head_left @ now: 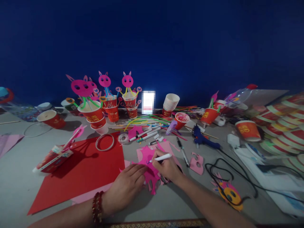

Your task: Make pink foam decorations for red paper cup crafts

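Observation:
A white marker pen is gripped in my right hand, its tip touching a bright pink cut sheet of paper. Small dark marks show on the paper near the tip. My left hand lies flat on the paper's left side, fingers stretched out, holding nothing. Light pink paper lies partly under the bright pink sheet. To the right are a black pen and a pink paper scrap with cut holes. My right hand hides part of the sheet.
Red card covers the left table. Red cups with pink paper figures stand behind it. Straws, markers and a tape roll lie ahead. A blue glue gun trails its cord rightward, near stacked cups.

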Motion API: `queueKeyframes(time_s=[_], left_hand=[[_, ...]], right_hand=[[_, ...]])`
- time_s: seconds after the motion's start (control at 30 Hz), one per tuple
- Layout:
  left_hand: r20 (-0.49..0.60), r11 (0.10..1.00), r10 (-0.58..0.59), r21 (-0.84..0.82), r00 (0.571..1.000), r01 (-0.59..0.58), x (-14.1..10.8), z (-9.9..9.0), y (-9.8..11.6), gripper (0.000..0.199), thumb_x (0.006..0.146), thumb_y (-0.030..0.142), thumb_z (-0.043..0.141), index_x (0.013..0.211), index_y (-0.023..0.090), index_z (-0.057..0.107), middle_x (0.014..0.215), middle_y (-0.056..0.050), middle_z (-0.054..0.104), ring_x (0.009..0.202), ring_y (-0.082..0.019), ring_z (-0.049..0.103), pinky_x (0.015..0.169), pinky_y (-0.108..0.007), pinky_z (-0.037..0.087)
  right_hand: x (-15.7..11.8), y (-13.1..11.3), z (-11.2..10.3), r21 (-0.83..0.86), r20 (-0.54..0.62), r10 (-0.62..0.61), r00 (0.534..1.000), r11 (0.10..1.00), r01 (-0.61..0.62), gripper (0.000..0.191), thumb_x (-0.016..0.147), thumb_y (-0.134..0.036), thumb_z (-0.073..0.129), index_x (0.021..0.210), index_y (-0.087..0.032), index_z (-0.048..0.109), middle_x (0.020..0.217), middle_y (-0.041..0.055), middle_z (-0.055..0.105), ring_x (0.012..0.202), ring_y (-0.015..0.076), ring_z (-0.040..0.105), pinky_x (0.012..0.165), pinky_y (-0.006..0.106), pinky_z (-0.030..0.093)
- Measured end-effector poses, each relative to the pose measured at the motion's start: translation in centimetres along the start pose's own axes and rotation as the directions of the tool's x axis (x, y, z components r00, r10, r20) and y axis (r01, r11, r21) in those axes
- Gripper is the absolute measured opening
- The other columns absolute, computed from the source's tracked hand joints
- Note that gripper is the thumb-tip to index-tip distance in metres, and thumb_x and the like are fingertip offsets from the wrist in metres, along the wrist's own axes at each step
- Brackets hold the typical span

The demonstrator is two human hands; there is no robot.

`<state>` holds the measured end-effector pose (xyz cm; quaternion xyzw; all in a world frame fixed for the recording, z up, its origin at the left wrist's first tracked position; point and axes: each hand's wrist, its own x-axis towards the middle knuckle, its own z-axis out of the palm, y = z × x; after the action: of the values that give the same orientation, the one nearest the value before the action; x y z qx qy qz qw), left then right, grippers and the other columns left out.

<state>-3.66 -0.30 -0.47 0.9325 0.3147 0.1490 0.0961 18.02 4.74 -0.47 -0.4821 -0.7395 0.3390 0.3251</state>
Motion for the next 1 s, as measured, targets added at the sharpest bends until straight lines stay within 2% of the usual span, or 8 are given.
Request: queueKeyframes(time_s=[0.63, 0.8, 1.0], left_hand=[[-0.018, 1.000, 0.005, 0.023, 1.000, -0.004, 0.13, -0.22, 0.18, 0.019, 0.098, 0.020, 0.051, 0.115, 0.015, 0.059, 0.130, -0.010, 0.062, 0.125, -0.025, 0.055, 0.108, -0.044, 0.044], [0.011, 0.999, 0.019, 0.048, 1.000, -0.019, 0.05, -0.07, 0.07, 0.023, 0.098, 0.021, 0.053, 0.119, 0.014, 0.057, 0.133, -0.010, 0.061, 0.127, -0.025, 0.053, 0.110, -0.044, 0.042], [-0.011, 0.999, 0.010, 0.033, 1.000, -0.009, 0.05, 0.07, 0.05, 0.022, 0.097, 0.021, 0.055, 0.118, 0.015, 0.058, 0.131, -0.009, 0.062, 0.127, -0.024, 0.053, 0.110, -0.044, 0.043]], right_hand=[[0.22, -0.27, -0.01, 0.012, -0.005, -0.008, 1.000, 1.000, 0.008, 0.015, 0.083, -0.019, 0.051, 0.069, -0.024, 0.047, 0.062, -0.0054, 0.049, 0.058, 0.0136, 0.048, 0.057, 0.024, 0.036], [0.22, -0.23, 0.00, 0.022, 0.011, -0.016, 1.000, 1.000, 0.016, 0.015, 0.083, -0.018, 0.051, 0.070, -0.024, 0.047, 0.063, -0.0050, 0.050, 0.059, 0.0136, 0.048, 0.058, 0.024, 0.036], [0.17, -0.10, 0.08, 0.023, 0.030, -0.011, 0.999, 1.000, 0.011, 0.014, 0.084, -0.018, 0.052, 0.071, -0.023, 0.048, 0.064, -0.0050, 0.051, 0.060, 0.0136, 0.049, 0.059, 0.024, 0.037]])
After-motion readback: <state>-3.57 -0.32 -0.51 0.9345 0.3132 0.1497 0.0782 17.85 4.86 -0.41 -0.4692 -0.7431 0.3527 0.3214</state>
